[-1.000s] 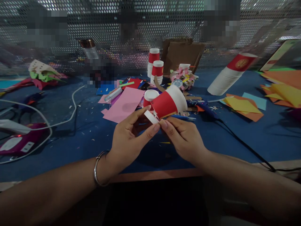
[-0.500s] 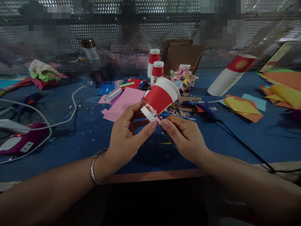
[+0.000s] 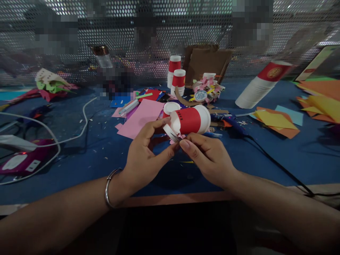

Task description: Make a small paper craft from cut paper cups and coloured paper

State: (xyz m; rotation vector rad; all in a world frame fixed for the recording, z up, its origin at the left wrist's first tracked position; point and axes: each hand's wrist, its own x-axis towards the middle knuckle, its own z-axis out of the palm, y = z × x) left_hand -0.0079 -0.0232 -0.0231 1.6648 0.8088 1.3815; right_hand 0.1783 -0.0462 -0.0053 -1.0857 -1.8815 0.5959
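My left hand [image 3: 146, 152] is closed round the base end of a red and white paper cup [image 3: 190, 120], which lies tilted on its side in the air with its rim to the right. A white base piece [image 3: 170, 132] stands partly apart from the cup's wall, between my left fingers. My right hand [image 3: 209, 156] pinches a thin, dark, pointed metal blade [image 3: 175, 137] whose handle is hidden. Its tip is at the gap between base piece and wall. Behind the held cup stands another red and white cup [image 3: 171, 106], partly hidden.
Pink paper [image 3: 140, 118] and markers lie behind my left hand. A glue gun [image 3: 233, 124] with a black cord lies to the right. Cup stacks [image 3: 262, 85], a decorated cup [image 3: 208, 88], cardboard [image 3: 207, 65], coloured paper [image 3: 276, 122] and a purple power strip [image 3: 29, 159] surround the work area.
The cup has turned from rim-up toward horizontal, its rim dropping to the right. The blade's tip now shows more clearly beside the base piece. Both hands keep their grips.
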